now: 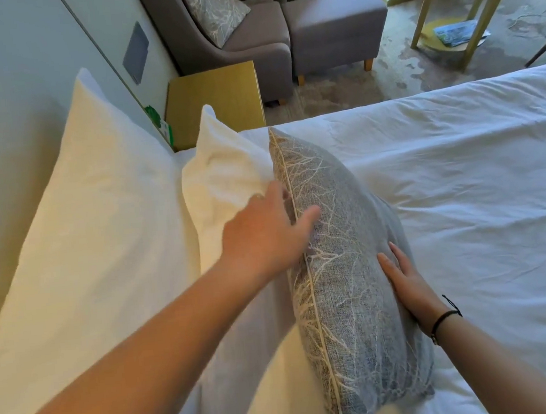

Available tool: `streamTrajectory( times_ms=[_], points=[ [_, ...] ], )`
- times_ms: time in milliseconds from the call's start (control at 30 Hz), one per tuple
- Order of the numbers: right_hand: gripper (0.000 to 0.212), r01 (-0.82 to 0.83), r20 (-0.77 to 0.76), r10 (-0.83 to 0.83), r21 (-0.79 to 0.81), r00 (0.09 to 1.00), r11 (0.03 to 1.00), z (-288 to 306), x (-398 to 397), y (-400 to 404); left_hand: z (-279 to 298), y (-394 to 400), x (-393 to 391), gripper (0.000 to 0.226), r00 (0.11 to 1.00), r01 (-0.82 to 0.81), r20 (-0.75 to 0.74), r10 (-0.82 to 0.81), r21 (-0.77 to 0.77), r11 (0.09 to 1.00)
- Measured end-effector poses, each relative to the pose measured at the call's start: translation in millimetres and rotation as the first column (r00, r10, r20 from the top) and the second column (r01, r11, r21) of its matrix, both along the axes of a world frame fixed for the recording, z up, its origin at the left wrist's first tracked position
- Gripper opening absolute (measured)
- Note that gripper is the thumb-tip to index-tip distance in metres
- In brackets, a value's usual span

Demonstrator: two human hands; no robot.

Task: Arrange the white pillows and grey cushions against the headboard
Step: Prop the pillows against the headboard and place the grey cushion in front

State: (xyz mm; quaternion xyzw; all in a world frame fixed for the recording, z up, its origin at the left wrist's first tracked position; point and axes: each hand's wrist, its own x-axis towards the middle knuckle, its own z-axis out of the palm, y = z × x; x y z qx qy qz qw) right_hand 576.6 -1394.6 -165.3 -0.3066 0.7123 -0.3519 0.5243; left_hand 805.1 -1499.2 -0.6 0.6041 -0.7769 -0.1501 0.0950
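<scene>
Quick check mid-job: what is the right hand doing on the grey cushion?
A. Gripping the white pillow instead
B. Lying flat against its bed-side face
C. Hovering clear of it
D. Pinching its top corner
B: the right hand lies flat, fingers straight, against the grey cushion.

Grey cushion (340, 267) upright against white pillows (223, 185)

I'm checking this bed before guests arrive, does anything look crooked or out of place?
Mostly tidy. The front white pillow sags and is creased, unlike the smooth back pillow. The grey cushion stands on edge, held between both hands. The sheet is wrinkled. Nothing spilled or damaged.
</scene>
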Motion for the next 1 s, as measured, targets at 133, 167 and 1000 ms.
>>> streamTrajectory(
  times_ms=[133, 167, 1000],
  points=[
    [0.089, -0.009, 0.012, 0.009, 0.002, 1.000, 1.000, 0.2, -4.2, 1.6, -19.3, 73.5, -21.9, 0.074, 0.996, -0.017, -0.083, 0.029, 0.141, 0.990],
    [0.089, -0.020, 0.004, 0.020, 0.004, 1.000, 1.000, -0.7, -5.1, 2.1, -22.8, 78.6, -22.0, 0.072, 0.990, -0.033, -0.132, 0.055, 0.164, 0.986],
    [0.091, -0.150, 0.126, 0.136, 0.109, 0.983, 0.983, 2.9, 70.2, -21.8, -2.2, 108.0, 57.1, 0.035, 0.908, -0.094, -0.398, 0.130, 0.107, 0.990]
  ],
)
